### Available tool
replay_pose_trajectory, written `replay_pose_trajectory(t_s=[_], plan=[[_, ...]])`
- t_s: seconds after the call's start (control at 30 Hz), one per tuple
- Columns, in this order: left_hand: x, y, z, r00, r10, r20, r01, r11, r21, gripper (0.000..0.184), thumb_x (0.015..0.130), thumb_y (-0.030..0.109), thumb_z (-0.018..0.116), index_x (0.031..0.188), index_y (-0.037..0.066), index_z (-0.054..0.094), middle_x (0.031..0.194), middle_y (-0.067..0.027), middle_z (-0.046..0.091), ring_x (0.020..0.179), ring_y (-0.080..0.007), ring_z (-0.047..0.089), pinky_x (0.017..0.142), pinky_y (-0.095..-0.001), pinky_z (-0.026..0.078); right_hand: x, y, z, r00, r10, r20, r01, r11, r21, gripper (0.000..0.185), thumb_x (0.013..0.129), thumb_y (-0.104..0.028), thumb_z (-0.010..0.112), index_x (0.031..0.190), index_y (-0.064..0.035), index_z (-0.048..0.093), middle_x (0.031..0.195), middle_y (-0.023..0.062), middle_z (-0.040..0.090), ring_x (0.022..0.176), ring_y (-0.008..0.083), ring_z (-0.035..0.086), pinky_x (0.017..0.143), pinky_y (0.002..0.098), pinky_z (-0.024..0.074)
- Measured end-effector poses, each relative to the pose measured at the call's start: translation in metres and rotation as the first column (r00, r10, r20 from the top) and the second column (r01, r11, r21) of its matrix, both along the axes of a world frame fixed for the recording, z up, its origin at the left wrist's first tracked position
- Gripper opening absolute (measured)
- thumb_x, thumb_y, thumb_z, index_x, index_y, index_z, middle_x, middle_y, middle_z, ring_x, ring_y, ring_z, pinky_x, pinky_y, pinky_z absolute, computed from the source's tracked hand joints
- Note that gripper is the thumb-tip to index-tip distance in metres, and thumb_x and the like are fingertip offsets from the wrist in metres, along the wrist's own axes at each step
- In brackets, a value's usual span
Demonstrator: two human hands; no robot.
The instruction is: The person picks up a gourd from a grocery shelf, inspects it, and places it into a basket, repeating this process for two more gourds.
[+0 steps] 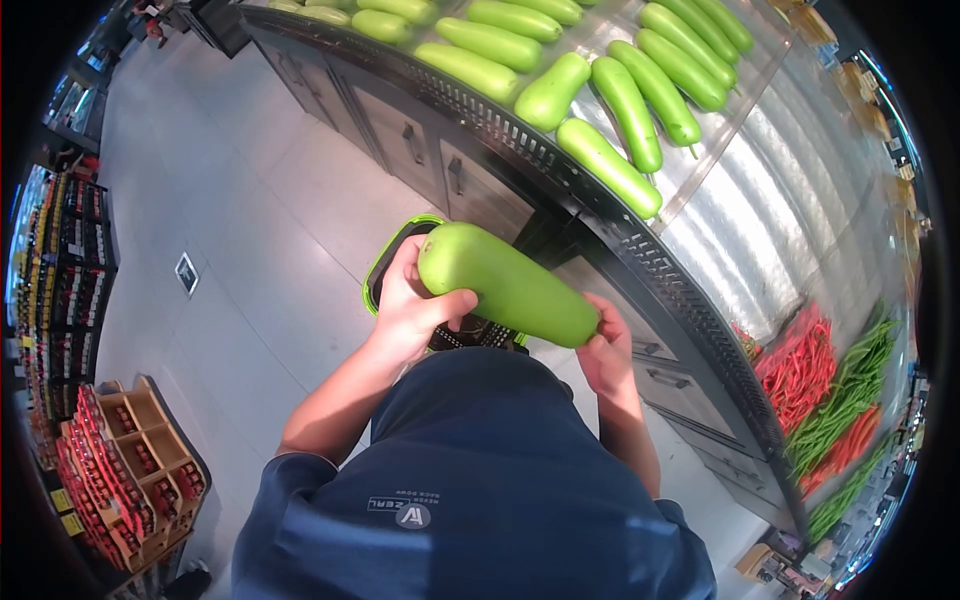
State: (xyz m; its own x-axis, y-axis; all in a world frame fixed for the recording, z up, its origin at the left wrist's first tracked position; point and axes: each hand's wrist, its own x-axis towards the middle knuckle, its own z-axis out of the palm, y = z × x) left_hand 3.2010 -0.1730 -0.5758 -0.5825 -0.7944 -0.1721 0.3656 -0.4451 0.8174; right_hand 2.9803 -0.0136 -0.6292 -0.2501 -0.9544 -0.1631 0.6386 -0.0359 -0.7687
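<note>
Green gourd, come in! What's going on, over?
Left hand, right hand: holding gourd at opposite ends. Gourd: held up, partly hiding green-rimmed basket. No obstruction seen.

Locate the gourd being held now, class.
In the head view, the gourd is near the centre, between the left hand at its upper-left end and the right hand at its lower-right, partly hiding the green-rimmed basket.

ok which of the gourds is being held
The gourd gripped between the left hand and right hand; the other gourds lie on the metal display.
</note>
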Motion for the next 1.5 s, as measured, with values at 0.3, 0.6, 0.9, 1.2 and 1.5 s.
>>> replay_pose_trajectory(t_s=[0.3,0.6,0.9,1.2,1.5], plan=[[0.014,0.011,-0.032,0.992,-0.008,-0.127,0.03,0.985,0.168,0.054,0.078,0.021,0.071,0.121,0.003,0.043,0.073,-0.0006,0.052,0.052,-0.0072,0.045,0.043,-0.0202,0.034,0.001,0.006,0.044,0.936,-0.158,-0.315,0.16,0.987,-0.018,0.068,0.073,-0.007,0.077,0.132,0.0007,0.043,0.116,0.0089,0.059,0.103,0.0189,0.058,0.094,0.0341,0.0419],[0.025,0.019,-0.045,0.968,-0.213,-0.132,0.244,0.924,0.293,0.057,0.083,0.052,0.063,0.111,0.003,0.052,0.072,0.0002,0.052,0.051,-0.009,0.044,0.042,-0.0215,0.031,0.007,-0.002,0.055,0.85,-0.06,-0.524,-0.001,0.993,-0.116,0.073,0.071,-0.03,0.081,0.128,0.003,0.049,0.114,0.0084,0.06,0.109,0.0169,0.054,0.098,0.0327,0.0377],[0.033,0.022,-0.042,0.929,-0.318,-0.187,0.355,0.91,0.217,0.062,0.084,0.047,0.063,0.125,0.004,0.043,0.08,-0.0026,0.056,0.053,-0.0127,0.048,0.043,-0.0212,0.033,0.003,0.004,0.048,0.847,-0.095,-0.523,0.086,0.995,-0.043,0.074,0.079,-0.042,0.072,0.129,0.0051,0.045,0.112,0.0063,0.059,0.101,0.0134,0.056,0.09,0.0287,0.0426],[0.031,0.025,-0.048,0.902,-0.397,-0.17,0.421,0.896,0.14,0.063,0.085,0.048,0.061,0.119,-0.003,0.047,0.074,-0.0087,0.061,0.059,-0.017,0.061,0.04,-0.0228,0.038,0.006,0.011,0.026,0.878,-0.225,-0.423,0.189,0.974,-0.125,0.067,0.083,-0.051,0.063,0.122,0.0021,0.049,0.108,0.0054,0.059,0.097,0.0121,0.055,0.086,0.0278,0.0434],[0.04,0.02,-0.045,0.912,-0.41,0.013,0.386,0.87,0.307,0.058,0.09,0.049,0.052,0.111,-0.006,0.053,0.078,-0.011,0.063,0.054,-0.0117,0.058,0.037,-0.0194,0.034,0.027,0.016,0.021,0.933,-0.26,-0.249,0.285,0.956,0.073,0.05,0.09,-0.039,0.06,0.118,0.001,0.048,0.106,0.0074,0.059,0.094,0.0134,0.056,0.081,0.0285,0.0445]])
